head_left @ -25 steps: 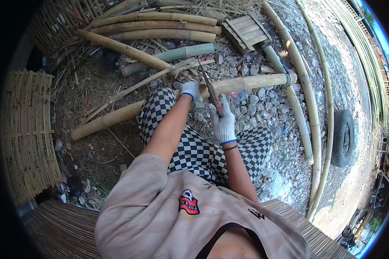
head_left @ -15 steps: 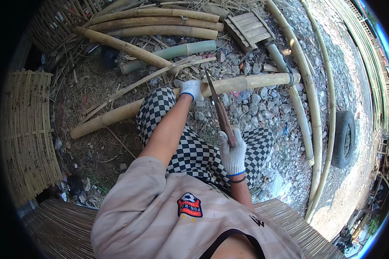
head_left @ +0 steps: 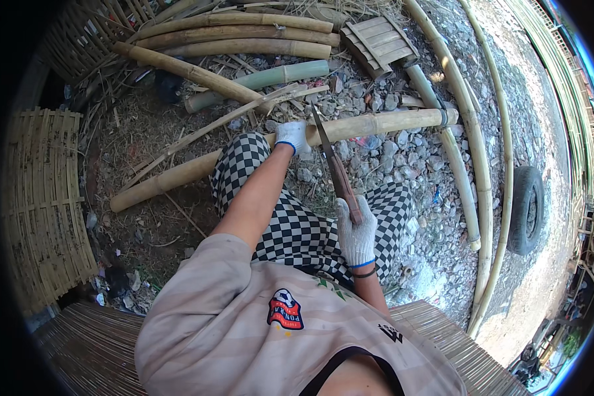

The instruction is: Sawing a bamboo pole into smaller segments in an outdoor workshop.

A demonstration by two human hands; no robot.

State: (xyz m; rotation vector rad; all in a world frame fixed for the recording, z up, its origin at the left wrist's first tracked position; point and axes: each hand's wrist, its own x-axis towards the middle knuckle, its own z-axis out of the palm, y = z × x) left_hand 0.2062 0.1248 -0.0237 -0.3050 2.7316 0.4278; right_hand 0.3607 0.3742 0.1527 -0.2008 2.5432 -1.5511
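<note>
A pale, thick bamboo pole (head_left: 389, 123) slants across in front of me, passing over my left thigh. Wrapped over its top, my left hand (head_left: 293, 136) in a white glove with a blue cuff presses on the pole; some of its fingers are hidden. My right hand (head_left: 356, 232), gloved alike, grips the brown wooden handle of a hand saw (head_left: 334, 164). The saw's dark, tapering blade lies across the pole just right of my left hand, with its tip beyond the far side.
The pole's right end rests by a green bamboo post (head_left: 457, 165) near long upright poles (head_left: 474, 132). Further bamboo lengths (head_left: 244, 33) lie at the back, beside a slatted wooden box (head_left: 381, 45). A tire (head_left: 527, 210) stands right; a woven bamboo panel (head_left: 43, 204) is left. Stones (head_left: 402, 158) cover the ground.
The saw has shifted and tilted slightly in my right hand, its blade still across the pole. My right knee has moved a little inward. My left hand keeps its place.
</note>
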